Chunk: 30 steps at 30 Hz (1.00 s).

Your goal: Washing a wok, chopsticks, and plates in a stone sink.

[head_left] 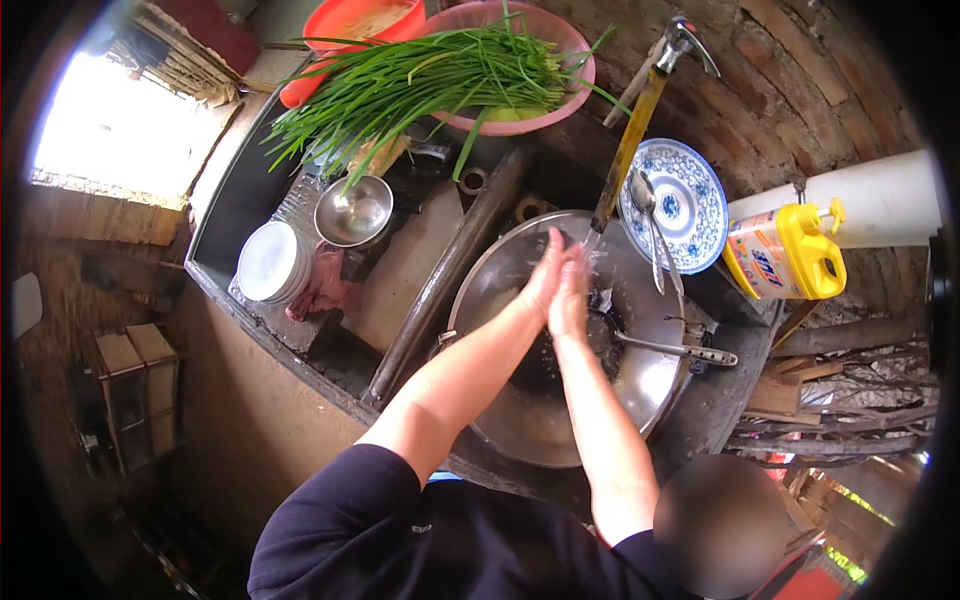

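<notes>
Here, left grip (543, 284), right grip (570, 300) pressed palm to palm, fingers straight; metal wok (641, 388) beneath, yellowish spout (632, 146) just beside.

Open air over the wok's (484, 300) upper left
We could pass there — the yellow tap pipe (638, 130), blue-and-white plate (697, 200) and jutting utensil handle (690, 352) crowd our right.

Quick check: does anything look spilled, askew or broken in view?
The long green leaves look untidy: they stick far out past the left side of the pink basin, so they might slip. The left hand and right hand meet above the wok; I see no clear damage or spill.
</notes>
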Each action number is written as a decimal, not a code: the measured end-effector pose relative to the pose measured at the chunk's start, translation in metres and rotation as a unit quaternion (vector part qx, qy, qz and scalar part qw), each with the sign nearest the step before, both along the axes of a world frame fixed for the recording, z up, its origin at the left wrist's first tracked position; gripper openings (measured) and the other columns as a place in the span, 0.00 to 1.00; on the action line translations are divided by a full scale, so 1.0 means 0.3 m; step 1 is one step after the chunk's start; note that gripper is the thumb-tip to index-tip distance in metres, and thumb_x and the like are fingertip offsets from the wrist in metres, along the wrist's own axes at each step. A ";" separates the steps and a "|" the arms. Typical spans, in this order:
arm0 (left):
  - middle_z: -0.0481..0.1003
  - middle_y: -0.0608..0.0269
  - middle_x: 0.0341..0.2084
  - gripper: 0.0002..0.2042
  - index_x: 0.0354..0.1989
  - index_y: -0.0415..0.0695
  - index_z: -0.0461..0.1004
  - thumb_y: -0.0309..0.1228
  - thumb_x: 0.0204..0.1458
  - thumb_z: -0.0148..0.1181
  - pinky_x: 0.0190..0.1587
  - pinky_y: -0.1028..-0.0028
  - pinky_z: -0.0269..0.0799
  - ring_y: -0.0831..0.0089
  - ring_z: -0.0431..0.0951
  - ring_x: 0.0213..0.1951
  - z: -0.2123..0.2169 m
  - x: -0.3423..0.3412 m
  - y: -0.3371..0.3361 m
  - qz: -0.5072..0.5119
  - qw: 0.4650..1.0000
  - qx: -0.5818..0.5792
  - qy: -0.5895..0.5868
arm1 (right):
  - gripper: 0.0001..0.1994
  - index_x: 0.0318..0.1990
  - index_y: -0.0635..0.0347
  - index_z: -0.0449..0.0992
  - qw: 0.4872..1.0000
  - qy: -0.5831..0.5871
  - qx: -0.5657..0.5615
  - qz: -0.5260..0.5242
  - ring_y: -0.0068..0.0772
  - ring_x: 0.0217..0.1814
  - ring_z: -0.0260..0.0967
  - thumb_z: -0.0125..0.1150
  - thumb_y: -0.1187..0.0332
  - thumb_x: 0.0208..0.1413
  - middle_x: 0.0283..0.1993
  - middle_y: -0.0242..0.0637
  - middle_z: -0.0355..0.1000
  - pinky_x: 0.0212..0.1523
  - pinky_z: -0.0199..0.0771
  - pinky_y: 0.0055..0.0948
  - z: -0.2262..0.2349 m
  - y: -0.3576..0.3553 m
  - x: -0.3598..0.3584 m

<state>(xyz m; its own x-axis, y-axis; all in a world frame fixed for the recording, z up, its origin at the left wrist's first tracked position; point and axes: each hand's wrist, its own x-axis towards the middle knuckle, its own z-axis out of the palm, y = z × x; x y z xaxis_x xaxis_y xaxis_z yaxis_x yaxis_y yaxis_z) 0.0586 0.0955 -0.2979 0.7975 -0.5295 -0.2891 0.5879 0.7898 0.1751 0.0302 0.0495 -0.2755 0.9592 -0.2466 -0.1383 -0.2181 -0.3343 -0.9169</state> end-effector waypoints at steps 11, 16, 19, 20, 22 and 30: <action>0.69 0.64 0.47 0.20 0.52 0.45 0.64 0.43 0.57 0.40 0.54 0.71 0.58 0.71 0.66 0.48 0.229 -0.050 0.000 -0.023 0.989 0.133 0.062 | 0.30 0.59 0.67 0.54 0.991 0.037 -0.084 -0.093 0.56 0.68 0.33 0.32 0.50 0.60 0.64 0.55 0.45 0.65 0.32 0.44 0.031 -0.057 0.076; 0.66 0.64 0.51 0.21 0.55 0.46 0.60 0.45 0.58 0.38 0.53 0.71 0.58 0.72 0.64 0.51 0.086 -0.020 0.038 -0.055 0.992 0.091 0.064 | 0.31 0.60 0.69 0.52 0.993 0.003 -0.117 0.009 0.57 0.69 0.32 0.30 0.50 0.59 0.65 0.58 0.41 0.65 0.34 0.47 0.055 0.024 0.031; 0.56 0.63 0.59 0.31 0.60 0.46 0.55 0.55 0.54 0.39 0.59 0.65 0.46 0.68 0.52 0.60 0.073 -0.028 0.024 -0.086 0.990 0.115 -0.016 | 0.35 0.62 0.72 0.42 0.989 0.002 -0.110 -0.094 0.56 0.70 0.26 0.28 0.48 0.59 0.67 0.56 0.37 0.66 0.30 0.45 0.082 -0.015 0.065; 0.53 0.64 0.60 0.31 0.61 0.46 0.53 0.55 0.54 0.39 0.59 0.65 0.45 0.69 0.49 0.62 0.094 -0.023 0.026 -0.069 0.992 0.108 0.006 | 0.35 0.62 0.72 0.42 0.987 0.006 -0.117 -0.112 0.56 0.70 0.26 0.28 0.48 0.59 0.67 0.56 0.37 0.66 0.30 0.45 0.063 -0.002 0.038; 0.53 0.63 0.61 0.29 0.62 0.47 0.51 0.51 0.56 0.40 0.59 0.67 0.48 0.68 0.49 0.62 0.116 -0.013 0.082 -0.066 0.995 0.065 0.030 | 0.31 0.62 0.67 0.46 0.983 -0.038 -0.175 0.036 0.59 0.69 0.26 0.28 0.50 0.60 0.67 0.56 0.37 0.66 0.29 0.47 0.018 0.067 -0.014; 0.57 0.59 0.58 0.26 0.60 0.46 0.54 0.48 0.58 0.37 0.61 0.67 0.46 0.67 0.55 0.59 0.156 -0.053 0.047 -0.028 0.999 0.015 0.019 | 0.33 0.62 0.60 0.49 0.975 0.044 -0.170 -0.138 0.57 0.69 0.27 0.30 0.45 0.57 0.68 0.51 0.34 0.62 0.29 0.57 0.004 -0.033 0.079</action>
